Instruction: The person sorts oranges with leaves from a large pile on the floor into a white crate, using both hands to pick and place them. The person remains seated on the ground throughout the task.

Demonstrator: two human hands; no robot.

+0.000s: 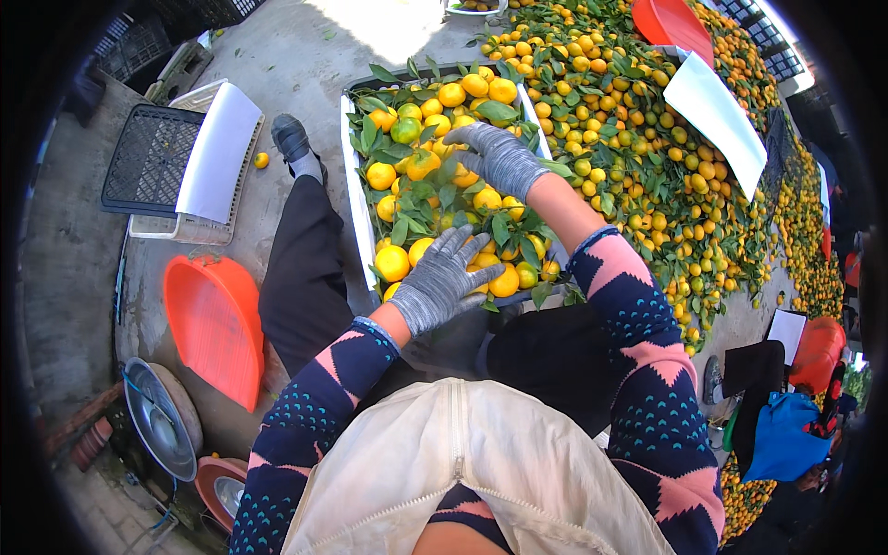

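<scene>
A crate (357,201) lined with white sheet and full of mandarin oranges with green leaves stands between my legs. My left hand (444,277), in a grey knit glove, lies spread, palm down, on the mandarins at the crate's near side. Over the fruit at the crate's right side is my right hand (499,156), gloved alike, its fingers bent and apart; no fruit shows in its grasp, though its palm is hidden. A greenish mandarin (406,130) sits near the far left part of the crate.
A large heap of leafy mandarins (624,139) spreads at the right, bearing a white sheet (718,121) and a red scoop (673,31). At the left are a black crate (152,159), an orange-red scoop (215,326) and a metal basin (159,416). A person in blue (784,433) is at the lower right.
</scene>
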